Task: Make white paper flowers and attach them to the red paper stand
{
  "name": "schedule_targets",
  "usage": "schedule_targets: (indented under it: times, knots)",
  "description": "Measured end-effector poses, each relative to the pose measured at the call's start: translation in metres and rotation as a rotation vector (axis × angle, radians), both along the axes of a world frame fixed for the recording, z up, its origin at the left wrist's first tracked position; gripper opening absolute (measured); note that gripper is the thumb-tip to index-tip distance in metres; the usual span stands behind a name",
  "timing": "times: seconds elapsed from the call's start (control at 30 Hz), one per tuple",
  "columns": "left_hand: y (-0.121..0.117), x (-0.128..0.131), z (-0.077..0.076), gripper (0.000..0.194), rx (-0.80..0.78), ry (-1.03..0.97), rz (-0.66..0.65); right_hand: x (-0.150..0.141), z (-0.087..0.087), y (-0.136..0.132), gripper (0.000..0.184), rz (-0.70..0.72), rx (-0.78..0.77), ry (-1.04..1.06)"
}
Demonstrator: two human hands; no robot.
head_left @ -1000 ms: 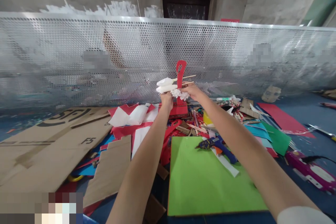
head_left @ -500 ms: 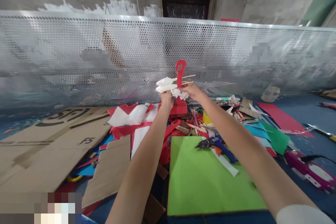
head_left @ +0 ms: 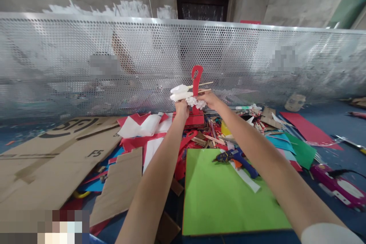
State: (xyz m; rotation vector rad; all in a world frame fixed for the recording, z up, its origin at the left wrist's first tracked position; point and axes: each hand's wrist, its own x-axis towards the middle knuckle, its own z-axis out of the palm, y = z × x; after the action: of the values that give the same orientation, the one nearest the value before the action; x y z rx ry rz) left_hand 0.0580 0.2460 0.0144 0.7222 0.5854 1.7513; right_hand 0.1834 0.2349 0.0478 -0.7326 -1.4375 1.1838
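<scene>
A paper craft model stands upright beyond the green sheet. It has a red curled upright, white padded shapes on thin wooden sticks, and crumpled white paper around its middle. A red base lies beneath it. My left hand is closed on the model's left side, under the white shapes and beside the crumpled paper. From the right, my right hand closes on the model at the crumpled paper, just below the lower stick. Several fingertips are hidden behind the model.
A blue glue gun lies on a light green sheet. Cardboard covers the left side, with paper scraps beside it. A purple device sits at the right. A perforated metal barrier rises behind everything.
</scene>
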Motion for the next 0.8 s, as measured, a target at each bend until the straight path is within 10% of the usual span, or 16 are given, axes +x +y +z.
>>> schedule_targets:
  times: [0.43,0.8]
  knots:
    - [-0.006,0.007,-0.009,0.038,0.236,-0.082,0.086,-0.003,-0.005,0.003,0.032,-0.062,0.106,-0.024]
    - [-0.002,0.003,-0.007,0.039,0.091,-0.093,0.06,-0.001,-0.003,0.0,0.033,-0.025,0.123,-0.077]
